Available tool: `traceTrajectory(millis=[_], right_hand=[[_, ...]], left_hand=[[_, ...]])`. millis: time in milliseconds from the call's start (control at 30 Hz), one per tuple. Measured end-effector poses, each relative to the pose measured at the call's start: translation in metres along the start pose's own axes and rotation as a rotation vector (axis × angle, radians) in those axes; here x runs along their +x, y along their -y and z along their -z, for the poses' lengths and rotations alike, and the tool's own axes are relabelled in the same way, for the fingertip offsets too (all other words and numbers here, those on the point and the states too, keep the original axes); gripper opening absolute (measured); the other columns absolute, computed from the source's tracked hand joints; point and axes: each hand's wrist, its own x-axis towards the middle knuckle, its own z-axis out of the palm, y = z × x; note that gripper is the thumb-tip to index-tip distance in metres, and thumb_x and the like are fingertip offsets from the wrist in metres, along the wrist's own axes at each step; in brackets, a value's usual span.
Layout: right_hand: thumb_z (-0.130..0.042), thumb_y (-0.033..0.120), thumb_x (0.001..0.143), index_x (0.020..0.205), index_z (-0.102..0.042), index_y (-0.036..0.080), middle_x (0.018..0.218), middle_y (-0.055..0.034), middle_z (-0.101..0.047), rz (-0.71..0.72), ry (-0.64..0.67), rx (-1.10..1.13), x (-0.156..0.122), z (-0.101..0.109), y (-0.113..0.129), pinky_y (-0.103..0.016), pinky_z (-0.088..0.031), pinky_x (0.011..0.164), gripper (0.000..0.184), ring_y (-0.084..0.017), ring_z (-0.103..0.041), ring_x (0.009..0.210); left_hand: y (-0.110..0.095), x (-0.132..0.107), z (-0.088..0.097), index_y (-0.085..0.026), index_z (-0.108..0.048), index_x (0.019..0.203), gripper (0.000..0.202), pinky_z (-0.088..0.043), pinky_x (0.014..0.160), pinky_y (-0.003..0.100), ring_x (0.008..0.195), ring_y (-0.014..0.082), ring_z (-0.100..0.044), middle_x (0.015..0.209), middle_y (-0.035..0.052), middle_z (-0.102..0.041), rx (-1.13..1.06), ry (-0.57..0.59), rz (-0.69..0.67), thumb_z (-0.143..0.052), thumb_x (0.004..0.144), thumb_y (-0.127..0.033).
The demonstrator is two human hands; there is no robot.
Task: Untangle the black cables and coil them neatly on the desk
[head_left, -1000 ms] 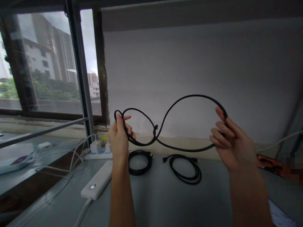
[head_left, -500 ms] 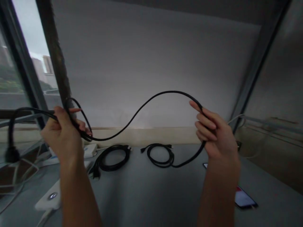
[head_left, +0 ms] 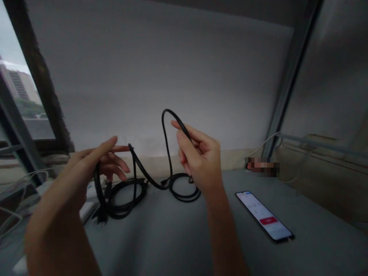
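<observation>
A black cable [head_left: 144, 171] runs between my two hands above the desk. My left hand [head_left: 94, 157] has its fingers spread, with loops of the cable hung over its index finger and around the palm. My right hand [head_left: 199, 155] is closed on the cable, near a small end piece showing below the fingers. Between the hands the cable dips, then rises in a tall bend. Behind it on the desk lie a coiled black cable [head_left: 143, 190] at left and a second black coil [head_left: 184, 199] at right. The hanging loops partly overlap the left coil.
On the grey desk [head_left: 172, 237], a phone [head_left: 264, 216] with a lit screen lies at right. White devices and white cords [head_left: 11, 214] crowd the left side. Behind stands a pale wall [head_left: 172, 76], with a window [head_left: 23, 84] at left and metal posts on either side.
My right hand has come left, close to my left hand, and the stretched cable is now bunched into a bend. My left hand has turned and spread its fingers. The view has shifted right.
</observation>
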Motion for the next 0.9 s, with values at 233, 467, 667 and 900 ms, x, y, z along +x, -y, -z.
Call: traceTrajectory(millis=[233, 467, 667, 900], right_hand=[[-0.056, 0.037, 0.075, 0.103, -0.062, 0.019, 0.067, 0.0014, -0.061, 0.056, 0.065, -0.265, -0.006, -0.022, -0.012, -0.017, -0.031, 0.037, 0.034, -0.003, -0.039, 0.039], [-0.059, 0.033, 0.071, 0.104, -0.061, 0.024, 0.068, 0.0026, -0.063, 0.093, 0.132, -0.391, -0.008, -0.026, -0.016, -0.018, -0.034, 0.041, 0.035, -0.005, -0.043, 0.041], [-0.052, 0.023, 0.074, 0.085, -0.068, 0.019, 0.053, 0.004, -0.051, 0.075, 0.044, -0.461, 0.001, -0.017, -0.019, -0.018, -0.034, 0.044, 0.02, -0.007, -0.046, 0.046], [-0.056, 0.031, 0.072, 0.087, -0.068, 0.016, 0.04, 0.0082, -0.04, -0.161, -0.058, -0.199, 0.001, -0.013, -0.007, -0.017, -0.024, 0.03, 0.024, -0.004, -0.033, 0.031]], left_hand=[[-0.011, -0.009, -0.018, -0.016, -0.06, 0.095, 0.043, -0.037, 0.041, 0.018, 0.042, 0.0127, -0.052, 0.044, 0.0006, -0.055, -0.112, 0.214, -0.061, -0.056, 0.069, -0.049], [-0.014, -0.009, -0.027, -0.012, -0.059, 0.096, 0.043, -0.033, 0.04, 0.016, 0.034, 0.0076, -0.04, 0.035, -0.0063, -0.039, -0.205, 0.156, -0.104, -0.049, 0.075, -0.049], [-0.015, -0.008, -0.022, -0.012, -0.06, 0.09, 0.05, -0.03, 0.041, 0.018, 0.039, 0.0097, -0.046, 0.04, -0.0021, -0.047, -0.182, 0.132, -0.028, -0.045, 0.073, -0.056], [-0.008, 0.001, -0.001, -0.013, -0.063, 0.059, 0.063, -0.037, 0.05, 0.022, 0.044, 0.0133, -0.05, 0.04, 0.0056, -0.05, -0.117, 0.135, 0.11, -0.029, 0.07, -0.065]])
